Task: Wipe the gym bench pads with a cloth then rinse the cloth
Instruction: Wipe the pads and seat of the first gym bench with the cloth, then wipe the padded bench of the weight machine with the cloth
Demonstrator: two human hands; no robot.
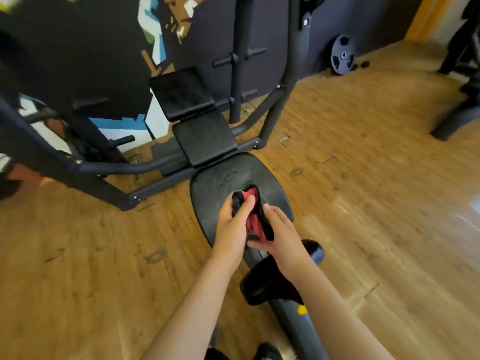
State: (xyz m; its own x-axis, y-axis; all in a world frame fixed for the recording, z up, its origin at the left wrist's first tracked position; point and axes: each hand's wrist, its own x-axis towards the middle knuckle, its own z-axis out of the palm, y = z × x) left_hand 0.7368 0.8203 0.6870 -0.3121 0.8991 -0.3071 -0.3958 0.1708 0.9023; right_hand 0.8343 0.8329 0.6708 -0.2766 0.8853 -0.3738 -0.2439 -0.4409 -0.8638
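Over creased, rounded black seat pad (220, 183), clasps crumpled red-and-black cloth (253, 219) with curled fingers (272, 213) of left hand (231, 229) and right hand (284, 239).

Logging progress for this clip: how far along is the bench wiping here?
Done: hard to say; the rounded black pad shows faint smears, possibly wiped. In hand: the left hand and right hand both grip the bunched red and black cloth over that pad. Left: perhaps the near rectangular black pad and far rectangular black pad, then rinsing; no sink is in view.
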